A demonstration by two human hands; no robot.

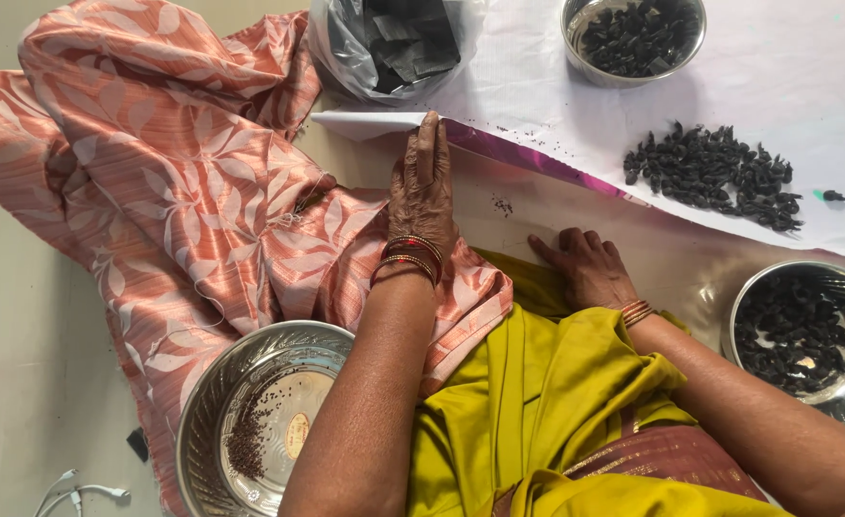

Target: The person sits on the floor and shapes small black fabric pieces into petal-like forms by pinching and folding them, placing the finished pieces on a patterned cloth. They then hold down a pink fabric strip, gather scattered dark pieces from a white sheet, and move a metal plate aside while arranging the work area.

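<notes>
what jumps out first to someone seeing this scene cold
First, the peach leaf-patterned cloth spread at the left, against the mustard-yellow garment at the bottom. Next, the left hand pressing flat on the folded edge of the white sheet, with a pile of black dried pods lying on it at upper right.

Soft, even daylight, bright and sharp throughout. Glare glints in the steel bowl (pixel 829 330) at four o'clock; faint shadows beneath the arms.
</notes>
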